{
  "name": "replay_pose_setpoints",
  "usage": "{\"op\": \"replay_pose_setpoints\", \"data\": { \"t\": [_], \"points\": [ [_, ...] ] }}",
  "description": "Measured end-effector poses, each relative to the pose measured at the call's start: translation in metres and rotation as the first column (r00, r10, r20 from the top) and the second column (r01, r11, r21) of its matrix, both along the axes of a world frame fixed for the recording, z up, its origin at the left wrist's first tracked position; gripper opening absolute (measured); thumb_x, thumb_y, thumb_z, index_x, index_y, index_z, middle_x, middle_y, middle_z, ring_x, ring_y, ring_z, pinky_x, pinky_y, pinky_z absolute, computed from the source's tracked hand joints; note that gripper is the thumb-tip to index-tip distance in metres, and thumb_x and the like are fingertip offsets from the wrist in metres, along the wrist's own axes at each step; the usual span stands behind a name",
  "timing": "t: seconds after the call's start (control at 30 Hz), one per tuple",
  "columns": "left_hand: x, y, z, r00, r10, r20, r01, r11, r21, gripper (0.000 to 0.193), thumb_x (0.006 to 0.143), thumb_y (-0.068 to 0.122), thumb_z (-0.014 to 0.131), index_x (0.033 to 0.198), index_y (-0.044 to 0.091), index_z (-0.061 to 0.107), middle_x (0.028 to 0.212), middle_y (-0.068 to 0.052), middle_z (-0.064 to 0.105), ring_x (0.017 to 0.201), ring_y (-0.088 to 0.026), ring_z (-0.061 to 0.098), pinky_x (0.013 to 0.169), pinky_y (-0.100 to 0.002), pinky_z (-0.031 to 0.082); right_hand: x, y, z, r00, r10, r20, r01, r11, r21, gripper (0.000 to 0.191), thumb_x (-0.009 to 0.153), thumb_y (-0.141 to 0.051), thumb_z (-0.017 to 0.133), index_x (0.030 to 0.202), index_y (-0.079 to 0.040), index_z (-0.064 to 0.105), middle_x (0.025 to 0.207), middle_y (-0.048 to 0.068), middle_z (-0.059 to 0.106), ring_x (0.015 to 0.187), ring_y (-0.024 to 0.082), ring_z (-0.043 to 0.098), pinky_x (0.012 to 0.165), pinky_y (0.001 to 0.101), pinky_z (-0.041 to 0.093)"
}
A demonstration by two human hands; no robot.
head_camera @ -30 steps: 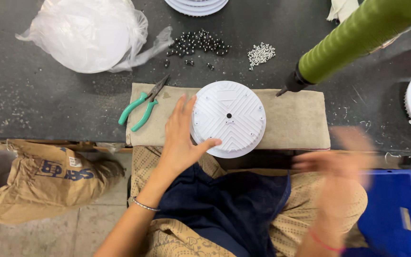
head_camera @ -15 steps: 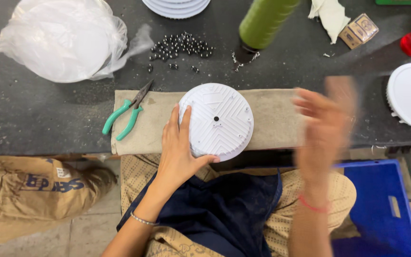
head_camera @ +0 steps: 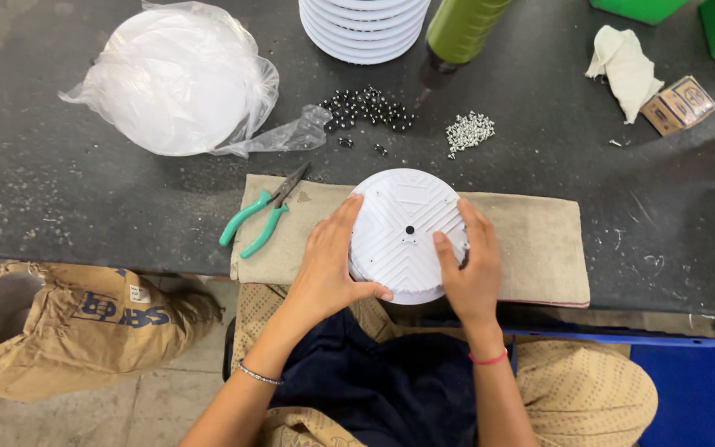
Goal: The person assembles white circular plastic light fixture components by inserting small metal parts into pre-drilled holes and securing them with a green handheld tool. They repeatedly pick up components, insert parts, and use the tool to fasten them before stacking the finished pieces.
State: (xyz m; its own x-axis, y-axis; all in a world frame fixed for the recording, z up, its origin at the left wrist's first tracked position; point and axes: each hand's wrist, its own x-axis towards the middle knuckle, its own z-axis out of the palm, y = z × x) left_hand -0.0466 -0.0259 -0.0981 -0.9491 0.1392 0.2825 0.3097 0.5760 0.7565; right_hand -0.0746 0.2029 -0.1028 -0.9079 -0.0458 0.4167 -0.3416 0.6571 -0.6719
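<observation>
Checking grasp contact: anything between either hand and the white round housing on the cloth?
Nothing visible. The left hand and right hand both rest directly on the white round housing, one on each side. The green-handled pliers lie apart, left of it on the cloth.

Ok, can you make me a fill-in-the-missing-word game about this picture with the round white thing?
1. Both hands, the left hand and the right hand, hold the round white ribbed disc, which lies on a ____ cloth.
2. The pliers have ____ handles.
3. The pile of small dark balls lies on the ____ tabletop.
4. The white disc at the far left is wrapped in a clear ____ bag.

Missing words: beige, green, black, plastic
</observation>
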Motion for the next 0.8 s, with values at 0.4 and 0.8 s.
{"op": "replay_pose_setpoints", "data": {
  "t": [0.4, 0.8],
  "points": [
    [0.001, -0.003, 0.001, 0.999, -0.027, -0.018, 0.027, 1.000, -0.005, 0.136, 0.048, 0.047, 0.097, 0.155, -0.001, 0.028, 0.159, -0.026, 0.037, 0.147, -0.041, 0.036, 0.119, -0.052, 0.024, -0.001, 0.002, 0.000, 1.000, -0.006, -0.018, 0.005, 0.998, -0.058, 0.038, 0.103, -0.018, 0.063, 0.137, -0.002, 0.062, 0.133, 0.016, 0.066, 0.124, 0.031, 0.063, 0.104, 0.0389, 0.049],
    [-0.017, -0.010, 0.004, 0.985, 0.171, 0.005, -0.170, 0.982, -0.080, 0.090, 0.094, 0.050, 0.065, 0.156, -0.005, 0.029, 0.147, -0.028, 0.050, 0.144, -0.041, 0.041, 0.119, -0.057, 0.021, -0.039, 0.035, -0.004, 0.994, -0.008, 0.113, 0.026, 0.987, -0.156, 0.039, 0.107, -0.030, 0.058, 0.133, -0.001, 0.063, 0.134, 0.013, 0.068, 0.129, 0.022, 0.061, 0.110, 0.0362, 0.044]
  ]
}}
